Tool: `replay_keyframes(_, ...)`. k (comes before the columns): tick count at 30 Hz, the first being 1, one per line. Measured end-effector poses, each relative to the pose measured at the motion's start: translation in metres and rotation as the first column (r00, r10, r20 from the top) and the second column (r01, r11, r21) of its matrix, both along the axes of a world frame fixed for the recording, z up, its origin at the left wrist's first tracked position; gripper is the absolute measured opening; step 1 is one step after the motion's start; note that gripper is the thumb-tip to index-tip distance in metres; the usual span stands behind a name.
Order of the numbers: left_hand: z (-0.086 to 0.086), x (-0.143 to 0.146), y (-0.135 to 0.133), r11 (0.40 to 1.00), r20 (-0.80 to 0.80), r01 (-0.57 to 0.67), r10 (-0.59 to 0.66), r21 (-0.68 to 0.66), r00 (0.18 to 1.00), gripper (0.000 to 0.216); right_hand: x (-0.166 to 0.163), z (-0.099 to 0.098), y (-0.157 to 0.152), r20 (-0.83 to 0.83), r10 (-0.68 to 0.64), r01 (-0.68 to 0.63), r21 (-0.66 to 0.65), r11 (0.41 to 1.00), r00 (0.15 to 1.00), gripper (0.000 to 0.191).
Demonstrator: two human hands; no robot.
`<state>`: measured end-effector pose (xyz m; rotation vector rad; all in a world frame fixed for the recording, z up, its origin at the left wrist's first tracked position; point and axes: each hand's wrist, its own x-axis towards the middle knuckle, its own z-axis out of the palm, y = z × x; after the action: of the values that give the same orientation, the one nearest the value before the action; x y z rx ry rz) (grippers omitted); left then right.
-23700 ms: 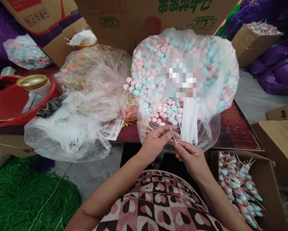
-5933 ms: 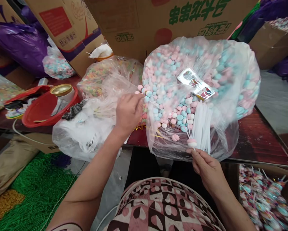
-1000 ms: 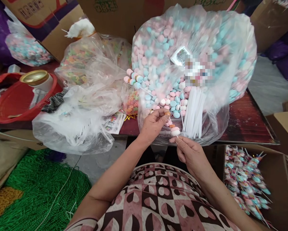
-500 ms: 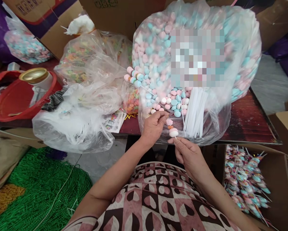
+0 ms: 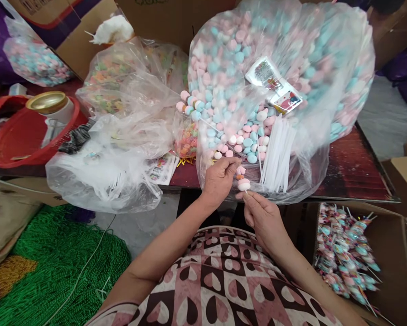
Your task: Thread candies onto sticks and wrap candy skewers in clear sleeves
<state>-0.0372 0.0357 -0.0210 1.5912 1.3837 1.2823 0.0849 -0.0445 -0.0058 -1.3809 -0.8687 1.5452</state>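
A marshmallow skewer (image 5: 243, 185), with pink and white marshmallows and an orange gummy piece on a stick, stands between my hands. My right hand (image 5: 265, 213) pinches the bare stick just below the lowest marshmallow. At the skewer's upper end, my left hand (image 5: 220, 180) has thumb and forefinger pressed together; whatever they hold is too small to name. Just beyond lie loose pink, white and blue marshmallows (image 5: 247, 142) at the mouth of a big clear bag (image 5: 312, 167). Beside them rests a bundle of white sticks (image 5: 276, 156).
Finished-looking skewers (image 5: 193, 106) lie on the big bag, near silver printed packets (image 5: 274, 86). Bags of gummies (image 5: 108, 81) and a red basket (image 5: 6, 145) stand leftward. A carton (image 5: 394, 262) with wrapped skewers is at lower right; green cords (image 5: 70, 253) lie lower left.
Both hands keep nearly the same place around the skewer, with only a slight shift. The view has moved a little. The printed packets, blurred out before, now show.
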Motion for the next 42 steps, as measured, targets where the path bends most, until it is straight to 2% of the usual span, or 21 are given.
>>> replay_keyframes(4, 0.0, 0.007, -0.007, 0.998, -0.046, 0.055, -0.055, -0.006, 0.997, 0.015, 0.001, -0.008, 0.003, -0.005, 0.019, -0.019, 0.024, 1.0, 1.0, 0.031)
replay_keyframes(10, 0.007, 0.01, -0.015, 0.977, -0.069, 0.205, -0.2, 0.063, 0.977, 0.021, 0.016, -0.009, 0.016, -0.038, -0.05, 0.051, 0.049, 0.997, 0.998, 0.031)
replay_keyframes(13, 0.012, -0.001, -0.006, 0.985, -0.075, 0.15, -0.143, 0.083, 0.987, 0.027, 0.03, -0.001, 0.022, -0.048, -0.105, 0.108, 0.078, 0.991, 0.993, 0.029)
replay_keyframes(15, 0.013, -0.007, 0.003, 0.989, -0.184, 0.084, -0.062, 0.119, 0.981, 0.027, 0.039, 0.004, 0.026, -0.06, -0.171, 0.177, 0.104, 0.979, 0.983, 0.027)
replay_keyframes(17, 0.012, -0.01, 0.011, 0.987, -0.396, 0.102, -0.047, 0.12, 0.917, 0.024, 0.043, 0.006, 0.027, -0.07, -0.21, 0.217, 0.11, 0.97, 0.975, 0.026)
replay_keyframes(20, 0.009, -0.005, 0.015, 0.979, -0.681, 0.2, -0.118, 0.043, 0.723, 0.021, 0.041, 0.005, 0.027, -0.082, -0.201, 0.208, 0.084, 0.974, 0.976, 0.025)
replay_keyframes(22, 0.007, 0.001, 0.012, 0.973, -0.769, 0.229, -0.134, 0.016, 0.625, 0.022, 0.037, 0.003, 0.025, -0.078, -0.178, 0.183, 0.067, 0.981, 0.981, 0.026)
replay_keyframes(24, 0.004, 0.005, 0.009, 0.97, -0.803, 0.242, -0.131, 0.017, 0.582, 0.022, 0.033, 0.001, 0.022, -0.053, -0.154, 0.157, 0.058, 0.986, 0.987, 0.028)
replay_keyframes(26, 0.002, 0.006, 0.007, 0.969, -0.78, 0.245, -0.141, 0.016, 0.609, 0.02, 0.031, -0.002, 0.02, -0.018, -0.124, 0.125, 0.057, 0.991, 0.992, 0.03)
replay_keyframes(28, 0.001, 0.003, 0.008, 0.975, -0.657, 0.222, -0.171, -0.007, 0.735, 0.02, 0.03, -0.004, 0.018, 0.018, -0.087, 0.086, 0.063, 0.994, 0.996, 0.032)
replay_keyframes(30, 0.002, -0.002, 0.01, 0.978, -0.395, 0.199, -0.205, -0.058, 0.896, 0.02, 0.03, -0.006, 0.019, 0.043, -0.07, 0.067, 0.078, 0.995, 0.997, 0.033)
replay_keyframes(31, 0.003, -0.004, 0.011, 0.974, -0.232, 0.207, -0.222, -0.089, 0.947, 0.02, 0.03, -0.006, 0.021, 0.049, -0.074, 0.07, 0.089, 0.994, 0.996, 0.032)
replay_keyframes(33, 0.007, -0.006, 0.011, 0.954, 0.05, 0.265, -0.26, -0.138, 0.964, 0.024, 0.029, -0.006, 0.025, 0.039, -0.096, 0.091, 0.111, 0.99, 0.995, 0.032)
replay_keyframes(35, 0.011, -0.004, 0.008, 0.929, 0.194, 0.335, -0.304, -0.155, 0.933, 0.028, 0.027, -0.005, 0.03, 0.01, -0.104, 0.102, 0.125, 0.987, 0.994, 0.032)
replay_keyframes(37, 0.014, 0.0, 0.002, 0.922, 0.2, 0.363, -0.333, -0.135, 0.921, 0.026, 0.025, -0.005, 0.035, -0.008, -0.098, 0.098, 0.125, 0.987, 0.995, 0.034)
replay_keyframes(42, 0.016, 0.007, -0.008, 0.934, 0.03, 0.349, -0.347, -0.073, 0.937, 0.018, 0.023, -0.007, 0.038, 0.046, -0.109, 0.105, 0.095, 0.99, 0.993, 0.038)
